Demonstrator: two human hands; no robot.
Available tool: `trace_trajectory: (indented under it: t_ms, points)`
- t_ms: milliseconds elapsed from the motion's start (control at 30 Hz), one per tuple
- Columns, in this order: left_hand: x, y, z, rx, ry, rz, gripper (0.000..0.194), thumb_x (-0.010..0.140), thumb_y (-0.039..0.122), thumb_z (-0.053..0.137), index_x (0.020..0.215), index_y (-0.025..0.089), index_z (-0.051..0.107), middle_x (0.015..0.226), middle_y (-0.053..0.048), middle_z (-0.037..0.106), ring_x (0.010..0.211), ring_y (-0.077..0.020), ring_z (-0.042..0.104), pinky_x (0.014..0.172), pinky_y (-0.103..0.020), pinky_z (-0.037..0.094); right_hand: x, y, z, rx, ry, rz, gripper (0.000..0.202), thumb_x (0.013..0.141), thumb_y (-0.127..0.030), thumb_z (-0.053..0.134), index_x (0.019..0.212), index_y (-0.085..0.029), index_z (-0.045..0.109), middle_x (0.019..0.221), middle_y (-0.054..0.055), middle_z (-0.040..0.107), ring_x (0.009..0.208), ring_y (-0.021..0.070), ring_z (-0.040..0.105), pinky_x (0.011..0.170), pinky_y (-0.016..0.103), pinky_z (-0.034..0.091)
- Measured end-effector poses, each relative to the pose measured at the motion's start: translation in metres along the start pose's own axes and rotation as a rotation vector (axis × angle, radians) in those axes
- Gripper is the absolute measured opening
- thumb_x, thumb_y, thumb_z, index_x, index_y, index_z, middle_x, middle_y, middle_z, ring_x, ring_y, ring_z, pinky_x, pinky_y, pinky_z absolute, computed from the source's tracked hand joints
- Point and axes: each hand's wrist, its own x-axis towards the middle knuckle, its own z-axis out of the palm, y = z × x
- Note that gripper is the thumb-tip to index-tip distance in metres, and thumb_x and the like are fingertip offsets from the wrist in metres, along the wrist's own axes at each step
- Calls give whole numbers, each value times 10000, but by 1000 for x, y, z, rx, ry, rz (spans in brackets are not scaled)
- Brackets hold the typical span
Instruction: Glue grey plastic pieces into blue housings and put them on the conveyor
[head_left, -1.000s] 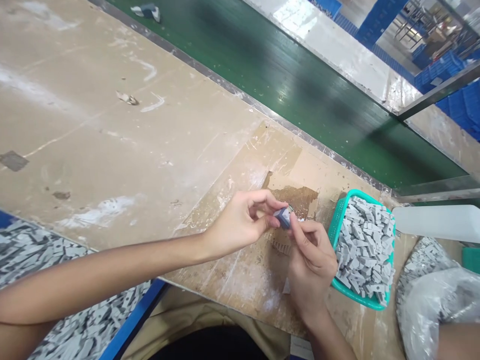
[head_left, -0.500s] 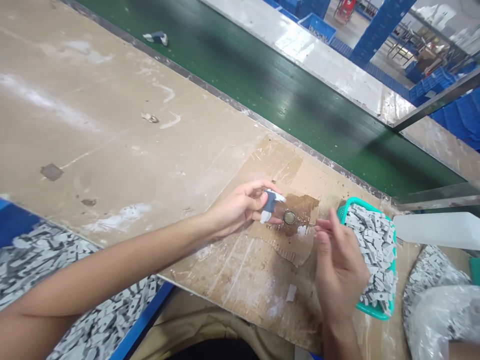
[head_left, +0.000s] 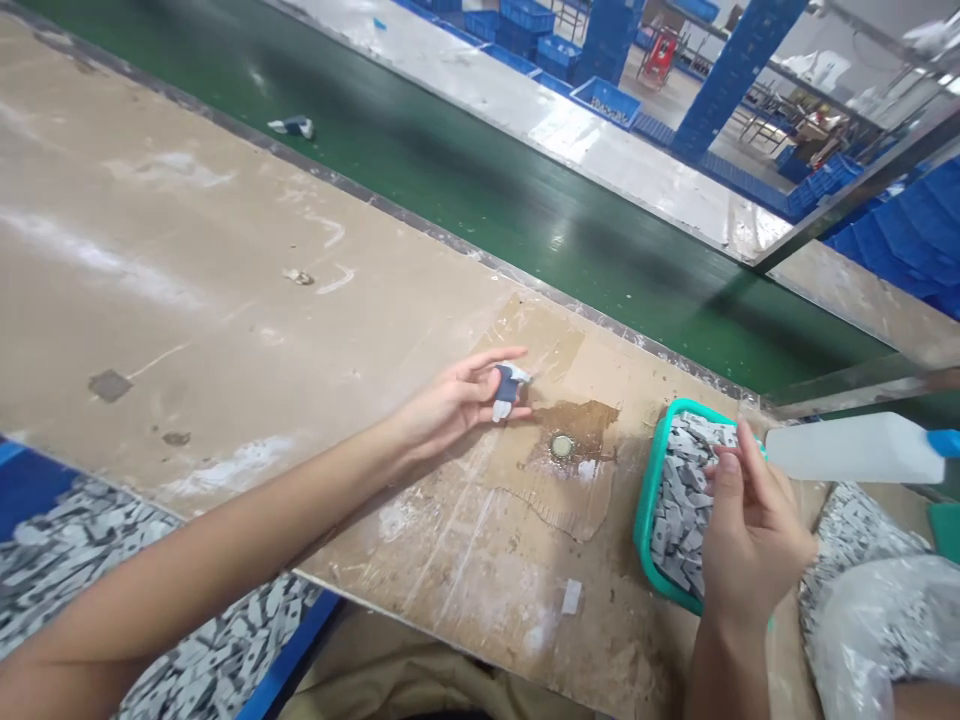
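Observation:
My left hand point(head_left: 457, 400) holds a small dark-blue and white part point(head_left: 507, 390) between thumb and fingers above the worktable, with some fingers stretched out. Over the right side of the green basket point(head_left: 643, 510), my right hand point(head_left: 757, 520) has its thumb and index fingertip close together; whether something small is between them is hard to make out. Grey plastic pieces point(head_left: 684, 490) fill the basket. Between the hands, a round metal cap point(head_left: 562, 447) lies on a wet brown patch of cardboard point(head_left: 592, 425).
A green conveyor belt point(head_left: 450, 190) runs behind the table, carrying another blue-and-white part point(head_left: 294, 127). A white bottle point(head_left: 855, 448) lies right of the basket, above a plastic bag point(head_left: 885, 620) of pieces. A blue bin of grey pieces point(head_left: 247, 640) stands at lower left.
My right hand has moved right, from beside the cardboard to over the basket. My left hand, still holding the part, has shifted a little left. The camera view has shifted slightly.

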Motion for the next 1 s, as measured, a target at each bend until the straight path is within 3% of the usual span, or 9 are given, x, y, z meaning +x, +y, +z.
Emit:
trace_trajectory:
  t_ms: [100, 167, 267, 367, 433, 533, 667, 833, 1000]
  points:
    - [2, 7, 5, 153, 84, 44, 279, 823, 96, 670, 1092, 166, 685, 909, -63, 715, 828, -178, 692, 804, -286, 554, 4, 15, -3, -121, 90, -88, 352, 950, -327, 589, 1248, -171, 693, 902, 101, 716, 753, 184, 630, 712, 319, 492]
    - [8, 15, 9, 264, 121, -7, 105, 855, 135, 652, 938, 139, 717, 899, -62, 728, 842, -172, 685, 808, -263, 529, 7, 23, -6, -127, 90, -56, 348, 950, -297, 565, 1253, -179, 687, 877, 82, 708, 729, 174, 613, 688, 305, 483]
    - [31, 30, 17, 438, 141, -8, 105, 872, 145, 642, 792, 128, 707, 824, -35, 716, 797, -139, 644, 802, -246, 501, 12, 32, -11, -135, 54, 46, 336, 912, -237, 539, 1195, -187, 713, 906, 70, 695, 759, 178, 608, 719, 322, 493]
    - [73, 45, 29, 670, 255, 166, 42, 876, 128, 649, 861, 114, 686, 773, -7, 690, 715, -100, 587, 763, -235, 470, 13, 37, -14, -145, -49, 86, 310, 829, -146, 497, 994, -185, 757, 922, 70, 685, 794, 195, 605, 768, 352, 494]
    - [107, 53, 36, 856, 369, 305, 114, 892, 117, 631, 994, 88, 672, 755, 6, 673, 683, -87, 559, 743, -233, 456, 11, 39, -14, -154, -168, 69, 308, 786, -102, 473, 914, -187, 740, 902, 65, 678, 826, 209, 601, 789, 361, 484]
    - [156, 60, 42, 985, 477, 419, 239, 902, 138, 629, 1129, 69, 651, 791, 15, 674, 715, -85, 547, 748, -224, 441, 3, 40, -9, -202, -314, 23, 234, 814, -120, 502, 927, -176, 699, 886, 71, 663, 891, 241, 578, 814, 380, 460]
    - [200, 59, 44, 1127, 590, 487, 295, 891, 168, 646, 1169, 72, 655, 952, -45, 718, 865, -141, 620, 831, -251, 461, -5, 37, 2, -355, -378, -5, 125, 862, -207, 587, 883, -171, 705, 860, 100, 635, 910, 284, 538, 827, 413, 428]
    - [214, 52, 39, 1347, 626, 497, 311, 868, 213, 651, 1140, 63, 674, 1213, -171, 690, 1173, -282, 605, 1059, -377, 408, -7, 34, 9, -482, -431, -6, 108, 821, -176, 646, 760, -184, 734, 803, 112, 657, 879, 300, 516, 796, 418, 381]
    - [188, 51, 29, 1368, 611, 578, 315, 916, 266, 535, 1164, 129, 672, 1292, -145, 662, 1228, -299, 587, 1078, -397, 412, -9, 31, 8, -453, -426, 55, 137, 844, -140, 600, 826, -175, 731, 855, 99, 693, 912, 290, 515, 818, 394, 344]
